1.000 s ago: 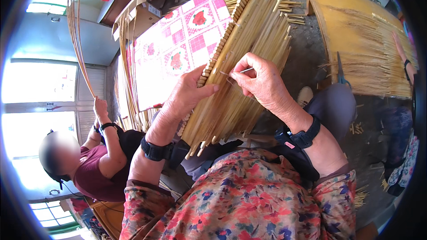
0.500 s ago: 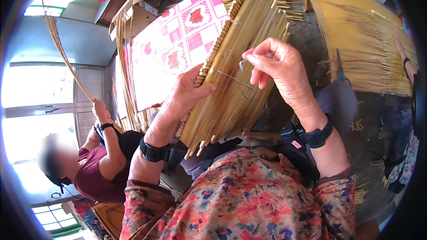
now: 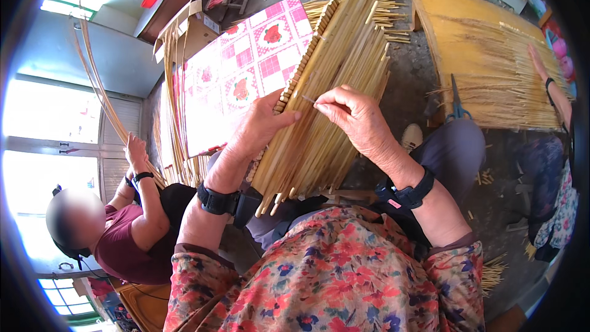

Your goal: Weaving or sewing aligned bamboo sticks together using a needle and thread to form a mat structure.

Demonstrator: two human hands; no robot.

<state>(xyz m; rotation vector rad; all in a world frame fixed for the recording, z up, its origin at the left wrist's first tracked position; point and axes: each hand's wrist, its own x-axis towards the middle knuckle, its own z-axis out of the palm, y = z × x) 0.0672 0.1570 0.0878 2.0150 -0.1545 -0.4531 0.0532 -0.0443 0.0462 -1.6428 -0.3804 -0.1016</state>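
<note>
A slanted mat of pale straw stalks (image 3: 335, 55) lies over my lap, with a row of cut stalk ends (image 3: 321, 26) along its left edge. My left hand (image 3: 258, 129) grips that edge, thumb over the stalks. My right hand (image 3: 350, 117) is closed in a pinch on a thin needle (image 3: 309, 99) just above the middle of the mat, to the right of my left thumb; any thread is hard to make out. Behind the mat stands a surface with a pink checked rose-print cover (image 3: 246, 55).
A co-worker (image 3: 123, 233) at left holds long thin stalks (image 3: 104, 104). Another person's arm (image 3: 553, 92) reaches over a wooden board (image 3: 461, 37) of stalks at right, where scissors (image 3: 458, 104) lie. A cardboard box (image 3: 196, 31) and cut straw (image 3: 495, 270) are around.
My right hand lifted up and right, drawing a looped thread, and has now come back down and left onto the stalks. My left hand stays on the edge.
</note>
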